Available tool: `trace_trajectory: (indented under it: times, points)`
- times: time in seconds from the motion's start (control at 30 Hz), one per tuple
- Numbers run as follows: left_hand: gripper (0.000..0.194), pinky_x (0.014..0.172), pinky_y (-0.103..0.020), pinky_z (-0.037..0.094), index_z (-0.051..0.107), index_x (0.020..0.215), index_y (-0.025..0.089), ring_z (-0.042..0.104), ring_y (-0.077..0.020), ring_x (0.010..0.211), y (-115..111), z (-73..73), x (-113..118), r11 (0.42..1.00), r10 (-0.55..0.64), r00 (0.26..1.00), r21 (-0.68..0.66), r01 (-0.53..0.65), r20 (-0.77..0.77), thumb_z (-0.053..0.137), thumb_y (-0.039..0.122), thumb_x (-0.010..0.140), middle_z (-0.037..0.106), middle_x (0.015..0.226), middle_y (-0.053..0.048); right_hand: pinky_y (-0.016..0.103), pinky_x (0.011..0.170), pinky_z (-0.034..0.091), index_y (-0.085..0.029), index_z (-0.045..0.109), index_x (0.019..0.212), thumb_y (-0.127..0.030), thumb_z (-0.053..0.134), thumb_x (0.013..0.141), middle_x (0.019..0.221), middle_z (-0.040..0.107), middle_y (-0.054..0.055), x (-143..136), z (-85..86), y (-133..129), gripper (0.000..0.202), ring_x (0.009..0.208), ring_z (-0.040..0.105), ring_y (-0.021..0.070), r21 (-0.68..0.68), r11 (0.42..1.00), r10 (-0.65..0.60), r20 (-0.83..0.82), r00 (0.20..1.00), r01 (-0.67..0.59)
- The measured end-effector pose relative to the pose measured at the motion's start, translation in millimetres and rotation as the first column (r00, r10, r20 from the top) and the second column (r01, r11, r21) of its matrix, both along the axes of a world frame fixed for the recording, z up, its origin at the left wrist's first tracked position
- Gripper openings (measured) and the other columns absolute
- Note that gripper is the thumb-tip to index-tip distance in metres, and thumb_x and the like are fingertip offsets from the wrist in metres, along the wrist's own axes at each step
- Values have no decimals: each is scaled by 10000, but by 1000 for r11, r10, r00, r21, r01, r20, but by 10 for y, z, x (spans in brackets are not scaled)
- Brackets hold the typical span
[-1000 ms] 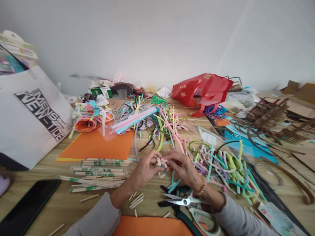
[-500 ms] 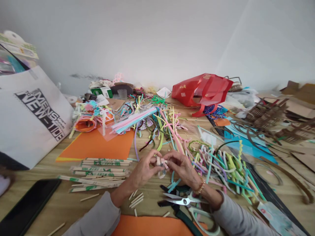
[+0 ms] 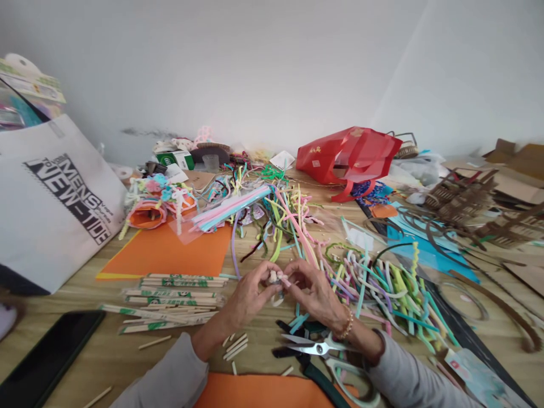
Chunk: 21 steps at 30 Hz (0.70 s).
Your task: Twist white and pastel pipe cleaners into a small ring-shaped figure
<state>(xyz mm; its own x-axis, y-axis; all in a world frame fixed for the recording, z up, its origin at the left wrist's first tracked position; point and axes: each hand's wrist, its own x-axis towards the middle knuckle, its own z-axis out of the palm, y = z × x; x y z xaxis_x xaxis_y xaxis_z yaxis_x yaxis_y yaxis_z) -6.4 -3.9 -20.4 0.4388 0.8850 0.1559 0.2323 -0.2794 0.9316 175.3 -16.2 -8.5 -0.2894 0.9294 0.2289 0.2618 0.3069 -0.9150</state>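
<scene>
Between my two hands, over the middle of the table, is a small bundle of pale pink and white pipe cleaners [image 3: 276, 277]. My left hand [image 3: 254, 292] pinches its left side, thumb and forefinger closed. The fingers of my right hand [image 3: 312, 288] close on the pink end at the right. A whitish loop hangs below the fingertips. Under my right wrist lie open scissors [image 3: 321, 347] with pale handles, on top of a dark-handled tool [image 3: 323, 379]. Short cut sticks [image 3: 236, 347] lie below my left hand.
Loose pipe cleaners [image 3: 382, 283] spread right and beyond my hands. Packaged chopsticks [image 3: 178, 294], an orange sheet [image 3: 170, 252] and a phone [image 3: 51, 357] lie left. A white bag [image 3: 55, 192] stands at far left, a red bag [image 3: 348, 153] at the back.
My fingers have shifted slightly around the small bundle, bringing the fingertips closer together and turning it a little. Everything else on the table stays where it was.
</scene>
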Motion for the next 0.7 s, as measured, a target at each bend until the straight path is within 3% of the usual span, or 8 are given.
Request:
trace_trajectory:
  times: [0.2,0.4,0.7]
  points:
    - [190,773,-274,455,521,1019,187,647,-191,867,3,2,21,999,-31,999,-16,31,22,577,204,838,681,922,-33,229,520,411,-166,565,851,-362,548,896,691,593,13,3,-36,24,201,582,548,122,6,1000,-21,17,1000,21]
    - [201,779,-287,462,523,996,179,660,-196,841,-8,37,32,999,-15,999,-37,16,29,590,172,806,687,885,-39,252,592,455,-170,551,851,-374,529,913,689,621,15,20,-49,40,214,625,594,137,-81,995,51,-71,996,-56]
    - [235,840,-309,455,522,1038,184,658,-203,903,-27,82,13,994,-16,998,-107,22,57,584,183,812,711,970,-61,238,541,474,-172,533,827,-439,582,868,672,626,10,54,-98,103,275,588,585,128,-207,972,67,-202,977,-110]
